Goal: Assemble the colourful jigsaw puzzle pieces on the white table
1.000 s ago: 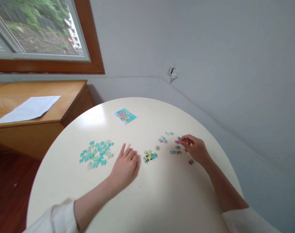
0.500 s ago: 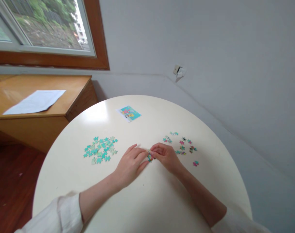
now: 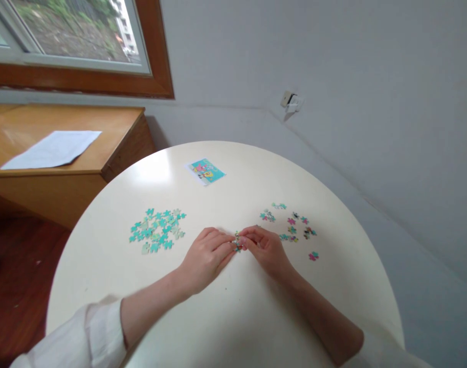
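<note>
My left hand (image 3: 209,255) and my right hand (image 3: 267,249) meet near the middle of the white round table (image 3: 202,327). Between their fingertips is a small cluster of jigsaw puzzle pieces (image 3: 237,249), mostly covered by the fingers. My left fingers are closed against its left side. On the other side, my right thumb and index finger pinch at the pieces. Loose multicoloured puzzle pieces (image 3: 292,230) lie to the right of my right hand, with a pink and teal piece (image 3: 313,256) nearest me among them.
A spread of teal and pale green puzzle pieces (image 3: 162,225) lies on the table's left. Farther back rests a colourful picture card (image 3: 207,171). A wooden desk (image 3: 114,138) holding a white paper sheet (image 3: 52,149) stands at left. A wall socket (image 3: 290,100) is beyond the table.
My left fingers have drawn closer together around the small cluster, and my left thumb is now less spread. The view has tilted down slightly. The loose pieces and the card lie as before.
</note>
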Tool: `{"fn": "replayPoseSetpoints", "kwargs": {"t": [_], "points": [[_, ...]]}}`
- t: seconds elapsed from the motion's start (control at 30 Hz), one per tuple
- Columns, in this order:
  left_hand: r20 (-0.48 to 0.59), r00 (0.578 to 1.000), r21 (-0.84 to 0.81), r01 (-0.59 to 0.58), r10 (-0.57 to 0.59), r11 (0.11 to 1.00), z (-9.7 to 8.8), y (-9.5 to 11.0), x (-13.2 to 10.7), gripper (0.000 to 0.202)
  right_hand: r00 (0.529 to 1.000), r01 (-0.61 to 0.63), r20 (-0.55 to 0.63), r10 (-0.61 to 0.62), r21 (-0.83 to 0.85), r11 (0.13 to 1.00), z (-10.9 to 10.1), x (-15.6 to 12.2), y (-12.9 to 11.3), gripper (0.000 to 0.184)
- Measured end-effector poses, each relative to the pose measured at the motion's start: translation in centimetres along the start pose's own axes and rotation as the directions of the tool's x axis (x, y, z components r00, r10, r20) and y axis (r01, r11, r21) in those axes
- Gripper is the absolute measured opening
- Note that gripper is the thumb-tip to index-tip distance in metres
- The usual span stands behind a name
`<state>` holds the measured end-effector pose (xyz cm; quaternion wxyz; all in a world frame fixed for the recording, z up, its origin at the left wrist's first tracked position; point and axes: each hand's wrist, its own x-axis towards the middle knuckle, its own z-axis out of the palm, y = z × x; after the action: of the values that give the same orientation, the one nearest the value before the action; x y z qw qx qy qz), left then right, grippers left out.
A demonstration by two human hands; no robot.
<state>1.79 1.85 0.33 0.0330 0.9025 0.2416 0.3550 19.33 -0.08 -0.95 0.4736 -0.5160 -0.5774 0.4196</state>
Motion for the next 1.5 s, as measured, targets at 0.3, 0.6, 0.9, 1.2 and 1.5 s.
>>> {"fn": "replayPoseSetpoints", "kwargs": {"t": [0.3,0.6,0.9,1.2,1.5], "points": [[0.076,0.996,0.100,0.038,-0.046,0.994,0.6,-0.4,-0.5,0.020,0.949,0.230,-0.075,-0.306,-0.500,0.835,-1.0,0.2,0.7,0.010],[0.106,0.992,0.111,0.052,-0.063,0.993,0.8,-0.4,-0.5,0.020,0.938,0.288,0.009,-0.346,-0.576,0.765,-1.0,0.4,1.1,0.013],[0.148,0.986,0.142,0.057,-0.078,0.988,1.2,-0.2,-0.5,0.020,0.940,0.301,0.035,-0.339,-0.547,0.781,-1.0,0.6,1.5,0.015],[0.165,0.985,0.159,0.022,-0.048,0.987,1.1,0.0,-0.3,0.020,0.939,0.318,0.072,-0.336,-0.552,0.771,-1.0,0.6,1.8,0.020],[0.172,0.983,0.149,0.037,-0.062,0.988,1.3,0.0,-0.3,0.018,0.940,0.319,0.086,-0.329,-0.559,0.765,-0.9,0.7,1.7,0.020]]}}
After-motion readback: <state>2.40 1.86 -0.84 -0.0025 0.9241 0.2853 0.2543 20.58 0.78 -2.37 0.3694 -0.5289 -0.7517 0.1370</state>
